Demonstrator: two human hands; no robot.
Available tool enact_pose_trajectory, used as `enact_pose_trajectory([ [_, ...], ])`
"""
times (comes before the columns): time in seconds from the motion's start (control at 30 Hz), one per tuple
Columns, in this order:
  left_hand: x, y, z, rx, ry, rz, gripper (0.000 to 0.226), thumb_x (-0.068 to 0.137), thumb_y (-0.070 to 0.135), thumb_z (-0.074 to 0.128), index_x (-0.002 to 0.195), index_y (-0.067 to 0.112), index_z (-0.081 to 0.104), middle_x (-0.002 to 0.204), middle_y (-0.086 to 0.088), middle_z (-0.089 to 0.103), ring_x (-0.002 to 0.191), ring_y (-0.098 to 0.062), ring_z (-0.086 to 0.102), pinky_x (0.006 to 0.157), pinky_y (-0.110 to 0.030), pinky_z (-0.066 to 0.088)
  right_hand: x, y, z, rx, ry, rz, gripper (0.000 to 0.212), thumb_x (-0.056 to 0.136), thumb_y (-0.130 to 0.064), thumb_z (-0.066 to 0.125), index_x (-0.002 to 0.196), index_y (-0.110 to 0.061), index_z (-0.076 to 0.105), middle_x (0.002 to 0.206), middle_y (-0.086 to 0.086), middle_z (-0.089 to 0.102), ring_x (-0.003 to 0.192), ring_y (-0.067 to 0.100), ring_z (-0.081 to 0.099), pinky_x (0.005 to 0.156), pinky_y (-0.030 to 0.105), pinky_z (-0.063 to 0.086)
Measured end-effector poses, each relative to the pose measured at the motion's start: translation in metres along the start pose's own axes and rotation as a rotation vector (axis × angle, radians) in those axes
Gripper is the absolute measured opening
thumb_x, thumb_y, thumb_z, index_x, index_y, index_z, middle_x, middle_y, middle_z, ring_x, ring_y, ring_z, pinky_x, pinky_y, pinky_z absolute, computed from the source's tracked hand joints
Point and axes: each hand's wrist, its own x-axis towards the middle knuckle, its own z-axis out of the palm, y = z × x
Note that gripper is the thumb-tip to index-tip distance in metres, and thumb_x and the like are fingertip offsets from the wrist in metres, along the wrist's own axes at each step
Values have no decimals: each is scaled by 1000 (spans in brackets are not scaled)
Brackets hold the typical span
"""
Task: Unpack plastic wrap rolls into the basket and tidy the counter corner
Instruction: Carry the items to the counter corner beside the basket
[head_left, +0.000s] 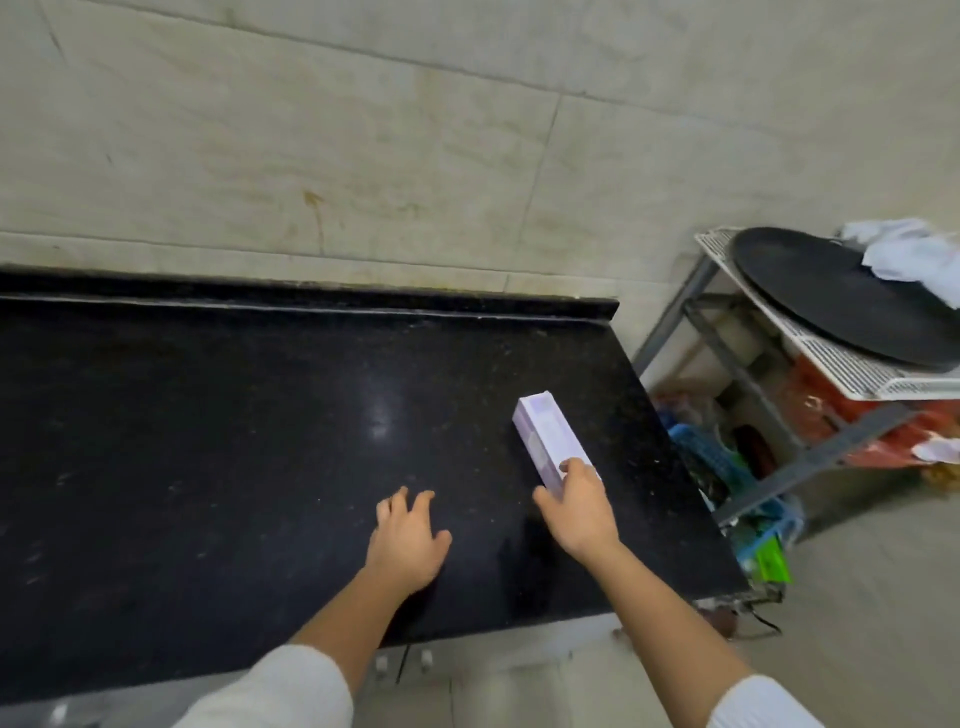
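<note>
**Right hand on the purple box, left hand free**

My right hand grips the near end of a long pale purple box — thumb on the left side, fingers on top & right side. The box lies flat on the black speckled tabletop, near the right edge, its far end pointing away from me toward the wall. Print on the box is too blurred to read, so I cannot tell what is inside.

My left hand holds nothing. Fingers are spread & slightly curled, palm down, low over the tabletop, left of the box and apart from it. I cannot tell if the palm really touches the surface. Both my sleeves are white, pushed up the forearm.

Behind the tabletop is a beige tiled wall w/ some yellowish stains.

To the right, off the tabletop, stands a grey metal rack. On its top there is a white grid tray, and on the tray a big round black pan. A white crumpled cloth lies at the far edge of the pan. Under the rack, on the floor — a blue plastic basket and some green items, mixed, not clear what they are.
</note>
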Motion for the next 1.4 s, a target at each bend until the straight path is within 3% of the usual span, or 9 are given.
enact_pose_trajectory([
  [0.17, 4, -8, 30, 217, 58, -42, 70, 96, 53, 36, 153, 28, 4, 163, -7, -5, 148, -32, -3, 119, -43, 14, 43, 28, -27, -167, 23, 19, 63, 85, -43, 62, 133, -8, 41, 135, 14, 44, 124, 32, 40, 99, 43, 40],
  [0.33, 4, -23, 41, 248, 47, -45, 72, 95, 61, 26, 151, 35, -10, 161, -1, -19, 148, -26, -16, 120, -41, 6, 68, 33, -12, -115, -148, 100, 79, 78, -55, 66, 132, -7, 36, 135, 13, 40, 117, 37, 52, 93, 45, 47],
  [0.43, 7, -24, 41, 239, 16, -54, 72, 95, 61, 27, 150, 36, -12, 160, 0, -22, 147, -26, -19, 121, -42, 5, 76, 31, 2, -140, -162, 117, 70, 78, -51, 66, 125, -8, 38, 132, 15, 47, 111, 37, 57, 82, 41, 48],
  [0.67, 4, -21, 23, 211, -78, -48, 72, 96, 57, 33, 152, 35, -8, 160, -4, -20, 148, -29, -14, 121, -43, 7, 71, 8, 24, -72, -88, 107, 60, 78, -45, 67, 115, -5, 41, 123, 17, 56, 105, 37, 60, 72, 38, 48],
  [0.8, -17, -37, 3, 100, 71, -132, 70, 97, 49, 36, 153, 32, -2, 162, -10, -8, 148, -31, -5, 120, -43, 8, 56, -41, 47, -23, -151, 8, 57, 78, -44, 67, 111, -5, 42, 121, 16, 57, 103, 36, 59, 68, 36, 45],
  [1.2, -110, -265, -110, -44, 369, -421, 63, 98, 40, 40, 152, 21, 14, 160, -12, 10, 145, -30, 10, 118, -42, 20, -90, -254, 197, -28, -386, -324, 47, 79, -49, 63, 99, -13, 39, 114, 10, 59, 87, 27, 56, 62, 33, 42],
  [1.4, -183, -402, -178, -20, 412, -494, 61, 98, 36, 43, 151, 17, 20, 157, -17, 17, 143, -32, 17, 117, -38, 20, -176, -365, 280, -59, -430, -396, 48, 78, -44, 64, 102, -12, 40, 115, 9, 58, 92, 29, 61, 68, 38, 52],
])
